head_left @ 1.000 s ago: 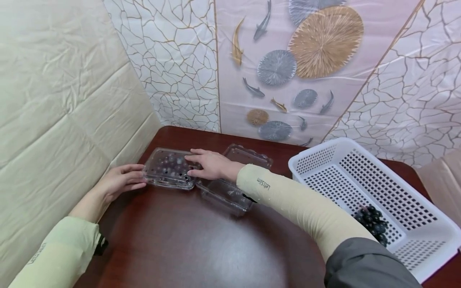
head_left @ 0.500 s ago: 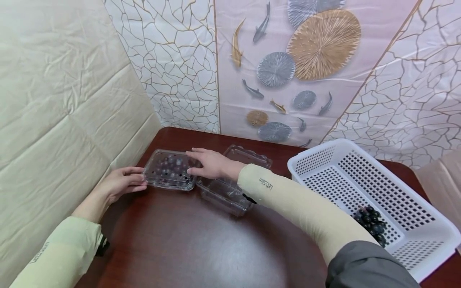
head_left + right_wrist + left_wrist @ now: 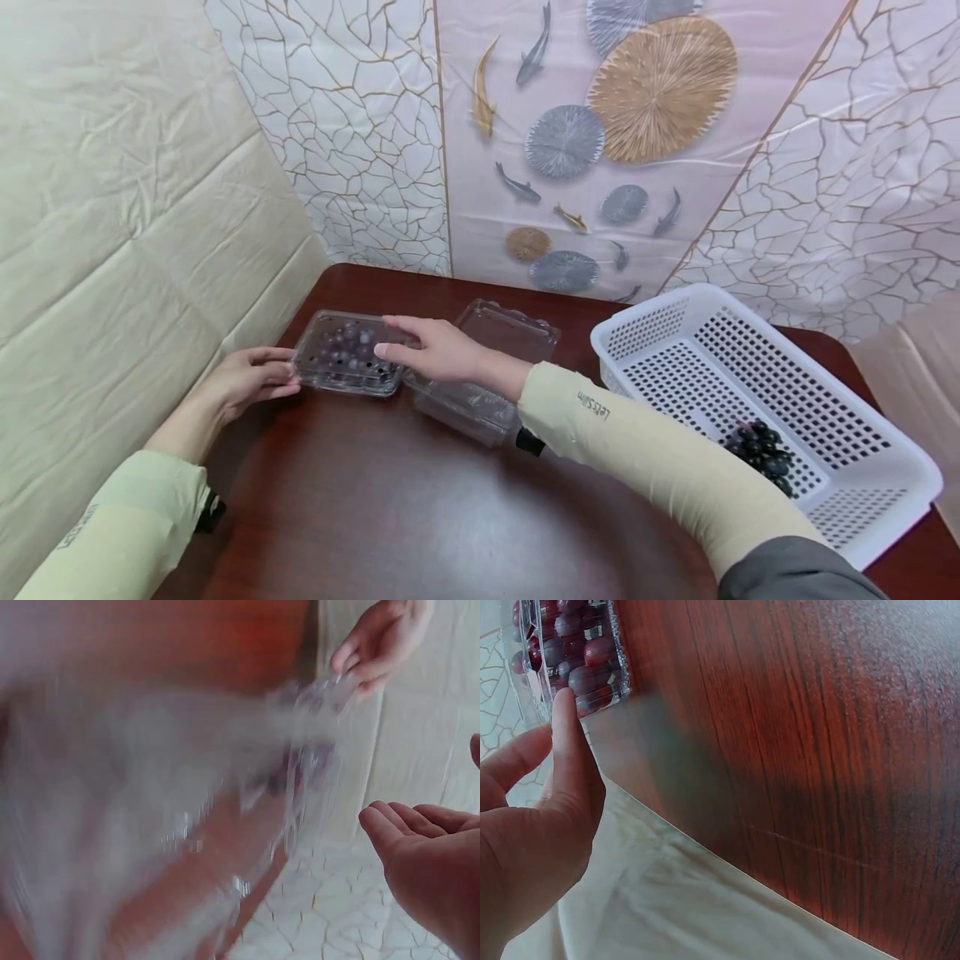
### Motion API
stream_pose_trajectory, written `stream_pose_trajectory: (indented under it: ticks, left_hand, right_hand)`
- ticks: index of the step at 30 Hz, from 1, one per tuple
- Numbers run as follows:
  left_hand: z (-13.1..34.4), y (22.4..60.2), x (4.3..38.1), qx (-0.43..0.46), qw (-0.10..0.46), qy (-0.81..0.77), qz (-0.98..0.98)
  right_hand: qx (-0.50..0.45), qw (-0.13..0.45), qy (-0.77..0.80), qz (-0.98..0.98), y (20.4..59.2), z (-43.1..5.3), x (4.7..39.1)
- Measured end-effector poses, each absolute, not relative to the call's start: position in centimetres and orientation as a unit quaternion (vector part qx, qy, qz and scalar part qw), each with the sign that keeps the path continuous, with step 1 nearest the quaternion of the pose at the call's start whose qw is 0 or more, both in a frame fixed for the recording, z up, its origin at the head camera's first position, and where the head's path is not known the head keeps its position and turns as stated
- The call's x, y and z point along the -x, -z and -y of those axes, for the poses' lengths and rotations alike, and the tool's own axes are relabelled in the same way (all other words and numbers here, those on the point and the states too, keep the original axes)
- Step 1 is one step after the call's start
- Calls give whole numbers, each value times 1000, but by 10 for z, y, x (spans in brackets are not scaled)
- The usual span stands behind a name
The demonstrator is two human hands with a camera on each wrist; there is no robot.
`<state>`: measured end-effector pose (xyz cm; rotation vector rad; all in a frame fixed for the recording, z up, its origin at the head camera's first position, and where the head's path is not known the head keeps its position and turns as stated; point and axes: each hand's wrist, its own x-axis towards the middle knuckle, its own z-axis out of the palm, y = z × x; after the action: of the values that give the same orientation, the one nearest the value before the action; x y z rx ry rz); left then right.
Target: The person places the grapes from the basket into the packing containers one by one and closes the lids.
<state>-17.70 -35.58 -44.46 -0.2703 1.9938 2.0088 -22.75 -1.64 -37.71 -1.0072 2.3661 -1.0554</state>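
Observation:
A closed clear plastic clamshell box (image 3: 352, 386) stands at the table's far left with dark grapes (image 3: 348, 342) inside. My left hand (image 3: 243, 383) touches the box's left end with extended fingertips, and in the left wrist view the index fingertip is right at its clear wall. Over the box's right end is my right hand (image 3: 442, 350), its fingers stretched out and nothing gripped. Beside the box lies a second clear clamshell (image 3: 465, 408), its lid (image 3: 506, 325) folded back, partly hidden by the right hand and wrist. The right wrist view is blurred over the plastic.
A white perforated basket (image 3: 862, 400) takes up the table's right side, with a bunch of dark grapes (image 3: 761, 454) in it. Cloth-covered walls rise at the left and behind the brown table (image 3: 420, 500).
My right hand draws slightly back from the box's top, its forearm shifting right. The left hand stays at the box's left end. The view turns slightly to the right.

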Motion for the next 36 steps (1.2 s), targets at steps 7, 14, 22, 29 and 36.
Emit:
stream_pose_trajectory:
  ticks: [7, 14, 22, 29, 36]
  left_hand:
    - [356, 443, 176, 94, 156, -696, -694]
    - [359, 441, 176, 90, 153, -695, -697]
    - [357, 445, 177, 91, 155, -701, -691]
    - [357, 444, 177, 91, 153, -701, -691]
    - [358, 444, 177, 87, 153, -702, -690]
  right_hand:
    - [308, 216, 460, -804, 384, 26, 191]
    - [212, 318, 628, -678, 413, 38, 160]
    - [106, 370, 713, -586, 450, 47, 146]
    - [46, 354, 746, -562, 466, 54, 140]
    - [7, 335, 775, -535, 472, 64, 144]
